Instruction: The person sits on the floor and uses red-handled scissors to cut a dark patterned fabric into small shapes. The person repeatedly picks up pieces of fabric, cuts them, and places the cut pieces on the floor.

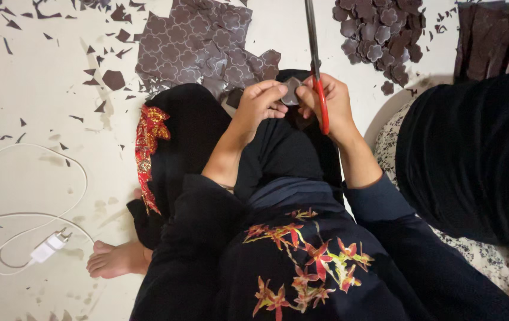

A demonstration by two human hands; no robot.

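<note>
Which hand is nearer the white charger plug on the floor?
Left. The left hand is nearer the charger plug, which lies down to its left; the right hand, holding red-handled scissors, is farther.

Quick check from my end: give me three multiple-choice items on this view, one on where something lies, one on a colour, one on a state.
1. Where does the white charger lie?
A. on the floor at the person's left
B. on the lap
C. on the patterned sheet

2. What colour are the scissors' handles?
A. blue
B. red
C. black

3. What does the left hand do?
A. rests flat on the floor
B. grips the cable
C. pinches a small dark cut piece

Answers: 1 A, it lies by the bare foot; 2 B, red loop in the right hand; 3 C, fingertips meet on it.
</note>
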